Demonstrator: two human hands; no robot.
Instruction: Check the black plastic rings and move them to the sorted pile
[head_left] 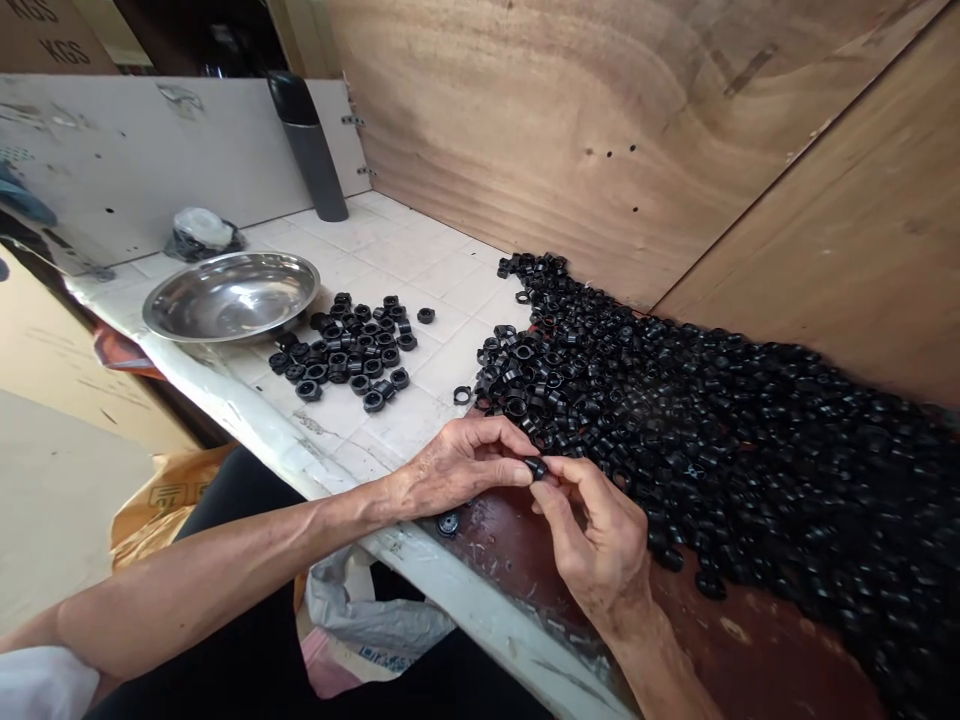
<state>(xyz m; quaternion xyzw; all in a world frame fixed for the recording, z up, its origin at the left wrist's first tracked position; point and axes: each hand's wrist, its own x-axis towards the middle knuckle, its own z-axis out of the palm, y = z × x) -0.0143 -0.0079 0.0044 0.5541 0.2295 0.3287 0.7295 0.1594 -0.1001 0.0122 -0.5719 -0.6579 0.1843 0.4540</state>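
Between my two hands is a small black plastic ring [535, 467], pinched by the fingertips over the table's front part. My left hand [469, 462] grips its left side with thumb and fingers. From the right, the thumb and forefinger of my right hand [600, 530] close on the same piece. A large heap of similar black rings [675, 420] lies just behind and to the right of my hands. Farther left is a smaller group of black rings [349, 350] on the white tabletop. One round black part [448, 523] lies below my left wrist.
A shallow steel bowl [232, 295] stands at the left, near a plastic-wrapped bundle [202, 232]. Behind it is a grey bottle [315, 160] with a black cap. A plywood panel [525, 110] bounds the back. Sacks [375, 615] hang below the table's front edge [465, 590].
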